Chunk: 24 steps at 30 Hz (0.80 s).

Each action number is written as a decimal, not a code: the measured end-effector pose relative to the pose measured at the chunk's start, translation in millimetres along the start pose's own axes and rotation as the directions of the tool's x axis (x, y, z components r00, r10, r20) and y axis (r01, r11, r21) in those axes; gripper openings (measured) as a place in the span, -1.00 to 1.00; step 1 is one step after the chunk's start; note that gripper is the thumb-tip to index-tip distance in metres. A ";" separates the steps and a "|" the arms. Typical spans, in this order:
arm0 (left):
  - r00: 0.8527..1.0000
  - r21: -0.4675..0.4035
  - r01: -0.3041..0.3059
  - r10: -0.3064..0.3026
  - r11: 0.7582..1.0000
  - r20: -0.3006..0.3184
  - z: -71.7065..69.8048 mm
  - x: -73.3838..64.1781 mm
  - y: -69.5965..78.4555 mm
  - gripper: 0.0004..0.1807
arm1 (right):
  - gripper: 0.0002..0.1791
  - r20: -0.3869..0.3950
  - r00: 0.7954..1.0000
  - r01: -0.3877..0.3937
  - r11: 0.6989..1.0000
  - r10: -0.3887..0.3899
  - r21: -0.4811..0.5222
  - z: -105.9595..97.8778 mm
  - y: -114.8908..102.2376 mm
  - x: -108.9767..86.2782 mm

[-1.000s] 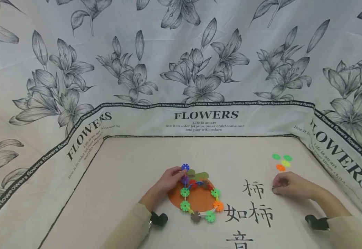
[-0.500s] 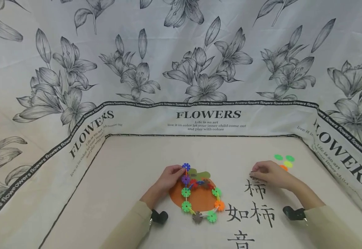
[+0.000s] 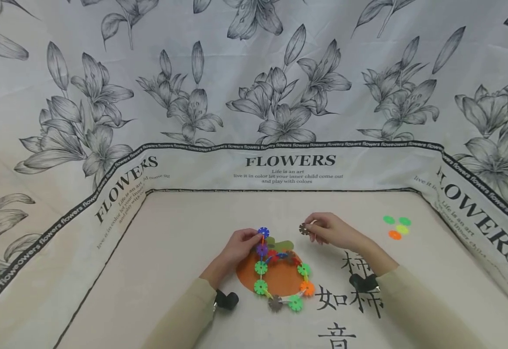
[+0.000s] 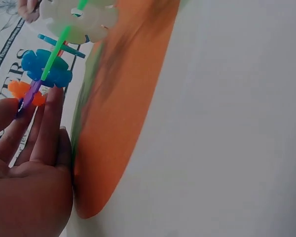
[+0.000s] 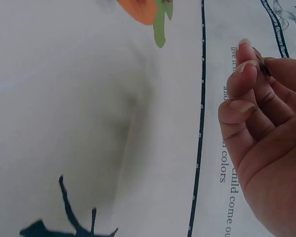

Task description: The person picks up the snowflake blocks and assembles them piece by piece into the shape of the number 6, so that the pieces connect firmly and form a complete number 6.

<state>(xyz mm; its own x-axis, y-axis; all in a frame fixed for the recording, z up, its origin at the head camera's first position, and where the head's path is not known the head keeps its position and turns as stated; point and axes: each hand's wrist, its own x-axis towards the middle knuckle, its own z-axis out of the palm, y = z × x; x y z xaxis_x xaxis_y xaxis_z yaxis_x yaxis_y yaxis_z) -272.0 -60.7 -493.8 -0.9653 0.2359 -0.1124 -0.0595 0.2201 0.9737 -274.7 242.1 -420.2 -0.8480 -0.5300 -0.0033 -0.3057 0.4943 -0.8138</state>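
Note:
Near the middle of the head view, my left hand (image 3: pixel 238 248) pinches a ring of linked plastic snowflake discs (image 3: pixel 260 287) by its upper left end, close to a blue disc (image 3: pixel 263 233). Green, purple, orange, red and brown discs make up the ring, held over a printed orange persimmon. In the left wrist view, the fingers of my left hand (image 4: pixel 34 192) are at a purple and an orange disc (image 4: pixel 18 90). My right hand (image 3: pixel 334 230) pinches a single brown snowflake disc (image 3: pixel 304 229), right of the blue one and apart from it. Fingers mostly hide that disc in the right wrist view.
Several loose discs, green, yellow and orange (image 3: pixel 395 235), lie on the cloth at the right. Black printed characters (image 3: pixel 332 296) mark the cloth right of the ring. A flower-printed fabric wall (image 3: pixel 289 167) stands around the back and sides.
My right hand has moved left with the brown snowflake disc, from beside the loose discs to near the ring. My left hand keeps its grip almost in place.

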 end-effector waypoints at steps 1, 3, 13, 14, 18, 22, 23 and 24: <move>1.000 -0.002 0.002 -0.002 1.000 -0.004 -0.3 0.4 -0.3 -0.74 | -0.79 0.006 1.000 0.004 1.000 -0.004 0.001 3.2 -1.8 4.9; 1.000 -0.008 0.009 -0.009 1.000 -0.013 -0.9 0.9 -0.4 -0.76 | -0.78 0.016 1.000 0.004 1.000 -0.004 0.013 8.9 -4.6 13.7; 0.999 -0.073 0.029 -0.027 0.997 0.030 -0.9 4.9 -3.8 -0.75 | -0.77 -0.036 0.999 -0.023 0.998 0.025 0.066 30.4 -14.4 45.0; 0.999 -0.079 0.028 -0.025 0.996 0.037 -1.0 5.0 -4.8 -0.75 | -0.76 -0.038 0.999 -0.026 0.996 0.029 0.087 33.0 -15.7 47.4; 0.998 -0.080 0.032 -0.027 0.996 0.059 -1.5 3.5 -7.6 -0.73 | -0.68 -0.020 0.999 -0.033 0.988 0.037 0.151 42.7 -20.0 55.2; 0.998 -0.081 0.018 -0.012 0.997 0.069 -1.9 2.2 -6.6 -0.72 | -0.67 -0.005 0.999 -0.047 0.982 0.049 0.185 48.1 -22.2 59.9; 0.998 -0.084 0.010 -0.005 0.996 0.069 -2.1 2.3 -5.7 -0.72 | -0.67 -0.003 0.999 -0.051 0.981 0.052 0.190 48.7 -22.8 60.7; 0.998 -0.087 0.002 0.004 0.996 0.068 -2.3 2.4 -5.1 -0.72 | -0.67 0.000 0.999 -0.052 0.980 0.053 0.191 49.1 -23.4 61.5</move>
<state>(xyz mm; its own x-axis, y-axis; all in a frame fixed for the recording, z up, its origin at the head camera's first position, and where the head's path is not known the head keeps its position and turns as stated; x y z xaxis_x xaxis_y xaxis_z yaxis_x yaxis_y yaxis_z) -274.6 -63.4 -498.5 -0.9459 0.3006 -0.1219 -0.0834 0.1377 0.9869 -298.4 164.1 -429.9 -0.8628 -0.5034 -0.0462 -0.1731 0.3799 -0.9087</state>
